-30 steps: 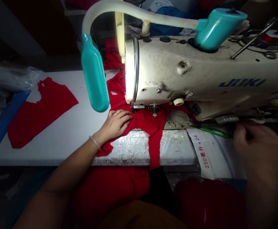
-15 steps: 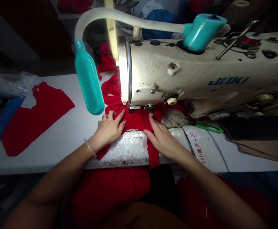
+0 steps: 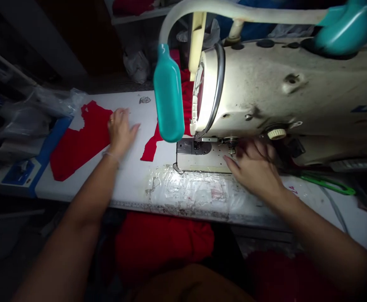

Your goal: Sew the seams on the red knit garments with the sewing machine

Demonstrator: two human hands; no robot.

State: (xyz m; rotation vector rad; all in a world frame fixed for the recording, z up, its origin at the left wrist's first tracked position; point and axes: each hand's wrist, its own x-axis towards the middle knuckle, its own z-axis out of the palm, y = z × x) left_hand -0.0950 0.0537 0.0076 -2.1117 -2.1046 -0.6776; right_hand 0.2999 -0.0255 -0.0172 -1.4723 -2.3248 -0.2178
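My left hand (image 3: pixel 120 132) lies open on the white table (image 3: pixel 133 176), fingers spread, at the right edge of a flat red fabric piece (image 3: pixel 79 144). A narrow red fabric strip (image 3: pixel 152 147) runs back behind the teal lamp (image 3: pixel 169 94). My right hand (image 3: pixel 254 167) is by the presser foot (image 3: pixel 232 144) of the cream JUKI sewing machine (image 3: pixel 280 88), fingers curved and holding nothing I can see. The steel needle plate (image 3: pixel 194 149) lies bare, with no cloth on it. Part of the foot is hidden behind my fingers.
Clear plastic film (image 3: pixel 186 188) covers the table's front edge, which carries a ruler strip. Green-handled scissors (image 3: pixel 328 184) lie right of the machine. A plastic bag (image 3: pixel 54 102) sits at the far left. A red cloth heap (image 3: pixel 161 247) lies below the table.
The red cloth has left the needle plate and lies farther back and left. My left hand moved left to the flat piece. My right hand is back at the presser foot.
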